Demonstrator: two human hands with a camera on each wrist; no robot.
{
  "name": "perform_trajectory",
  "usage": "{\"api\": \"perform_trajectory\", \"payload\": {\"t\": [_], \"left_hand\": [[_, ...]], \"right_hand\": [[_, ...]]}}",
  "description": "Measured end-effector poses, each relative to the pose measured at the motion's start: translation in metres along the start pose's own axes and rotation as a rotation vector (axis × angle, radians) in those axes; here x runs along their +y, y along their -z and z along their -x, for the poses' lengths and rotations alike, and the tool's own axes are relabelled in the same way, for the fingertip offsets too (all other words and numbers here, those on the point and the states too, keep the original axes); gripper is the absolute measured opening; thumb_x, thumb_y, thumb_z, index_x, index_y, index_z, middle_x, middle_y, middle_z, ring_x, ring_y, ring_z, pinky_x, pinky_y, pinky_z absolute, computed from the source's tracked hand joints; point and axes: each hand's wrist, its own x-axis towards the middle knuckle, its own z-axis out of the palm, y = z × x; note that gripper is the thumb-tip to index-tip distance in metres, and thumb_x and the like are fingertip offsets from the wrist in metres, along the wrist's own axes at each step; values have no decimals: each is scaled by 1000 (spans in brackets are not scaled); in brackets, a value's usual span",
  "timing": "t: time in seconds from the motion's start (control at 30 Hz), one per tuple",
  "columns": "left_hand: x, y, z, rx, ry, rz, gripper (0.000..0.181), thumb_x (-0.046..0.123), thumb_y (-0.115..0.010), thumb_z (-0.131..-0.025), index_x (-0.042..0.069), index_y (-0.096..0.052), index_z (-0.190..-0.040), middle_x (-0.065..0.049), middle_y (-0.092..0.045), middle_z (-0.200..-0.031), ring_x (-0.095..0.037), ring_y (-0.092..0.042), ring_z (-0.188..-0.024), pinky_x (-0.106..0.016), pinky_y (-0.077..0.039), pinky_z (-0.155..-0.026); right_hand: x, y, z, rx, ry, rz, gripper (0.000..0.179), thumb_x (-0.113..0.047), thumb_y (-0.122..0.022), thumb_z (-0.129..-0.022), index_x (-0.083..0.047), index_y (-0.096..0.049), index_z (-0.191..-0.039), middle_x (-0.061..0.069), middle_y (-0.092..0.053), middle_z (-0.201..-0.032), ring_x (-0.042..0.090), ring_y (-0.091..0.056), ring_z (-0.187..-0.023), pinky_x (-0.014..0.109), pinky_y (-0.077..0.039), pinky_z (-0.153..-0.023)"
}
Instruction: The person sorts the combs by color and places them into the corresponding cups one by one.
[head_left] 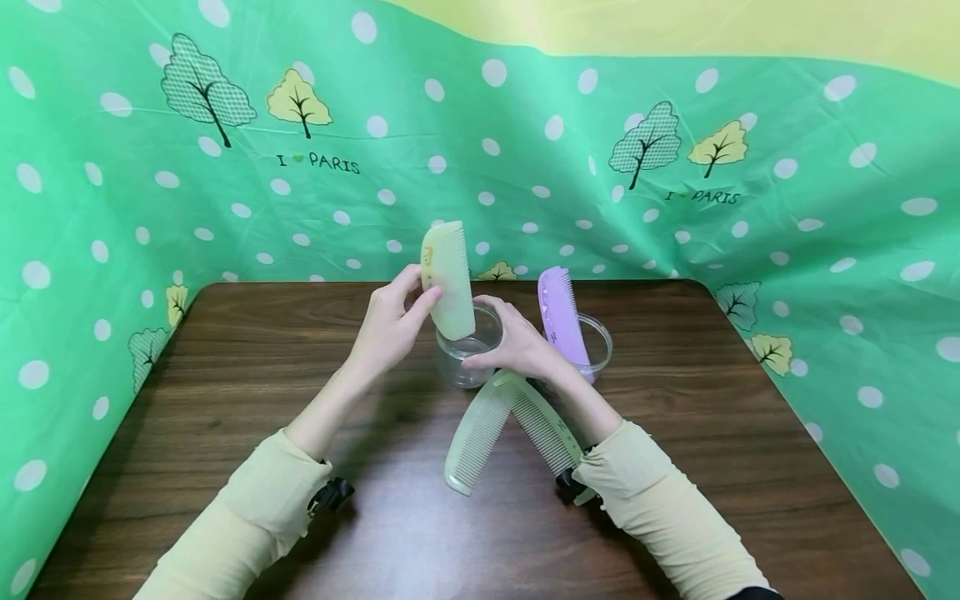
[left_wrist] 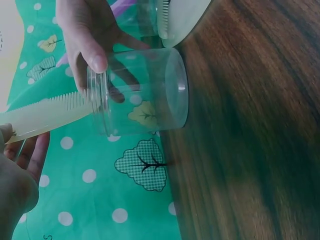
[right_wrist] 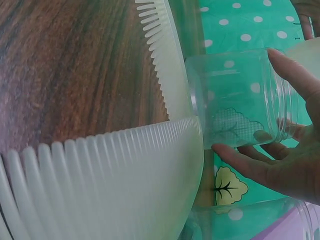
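Note:
My left hand (head_left: 390, 323) pinches a pale yellow-green comb (head_left: 448, 279) between thumb and fingers. The comb stands nearly upright, its lower end right at the mouth of a clear jar (left_wrist: 142, 92). Around that jar's upper part my right hand (head_left: 517, 337) curls, thumb on one side and fingers on the other; the right wrist view shows this grip (right_wrist: 287, 165) near the rim. Two more pale green combs lie on the table in front of the jar, a left comb (head_left: 480, 433) and a right comb (head_left: 547, 429), their upper ends overlapping. The right sleeve partly hides the right one.
Just right of my right hand, a second clear jar (head_left: 606, 342) holds a purple comb (head_left: 561, 321) leaning inside it. The brown wooden table (head_left: 247, 400) ends at a green dotted cloth (head_left: 465, 125) hanging behind and at the sides.

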Motion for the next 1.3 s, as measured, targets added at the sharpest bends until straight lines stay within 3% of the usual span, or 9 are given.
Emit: {"api": "perform_trajectory", "payload": {"t": [0.17,0.33,0.7,1.03,1.3], "left_hand": [[-5,-7,-4,-17,-4,-15,17,15,-61,-103,5,-64,-117,-13,-73,-104,-22,-65,-95,-37,-53,-84],[-14,-14,-8,-33,35,-28,19,14,-64,-102,6,-65,-119,-13,-75,-108,-24,-69,-99,-40,-56,-87],[-31,-25,-12,-7,116,-17,17,10,-69,-98,6,-66,-114,-14,-74,-98,-23,-68,-83,-31,-51,-77],[-39,-29,-16,-11,168,-67,14,11,-70,-96,5,-68,-108,-15,-74,-100,-28,-70,-95,-37,-52,-86],[-47,-31,-18,-14,196,-110,13,14,-71,-97,4,-68,-104,-15,-74,-97,-26,-68,-90,-34,-50,-81]], "right_hand": [[0,1,0,-9,-8,-9,104,-34,-94,-73,-19,-34,-157,12,-42,-157,32,-42,-145,57,-39,-117],[0,1,0,-11,-15,-8,104,-33,-94,-72,-19,-34,-157,12,-42,-157,32,-42,-145,57,-39,-117],[3,4,0,-29,-15,-2,104,-32,-93,-72,-20,-34,-156,13,-42,-157,31,-40,-147,56,-37,-119],[3,5,-1,-26,3,-7,104,-32,-94,-72,-18,-35,-156,13,-42,-157,31,-43,-145,55,-38,-118],[4,4,-2,-25,6,-13,103,-29,-94,-72,-16,-35,-155,13,-43,-155,31,-45,-141,53,-40,-116]]}}
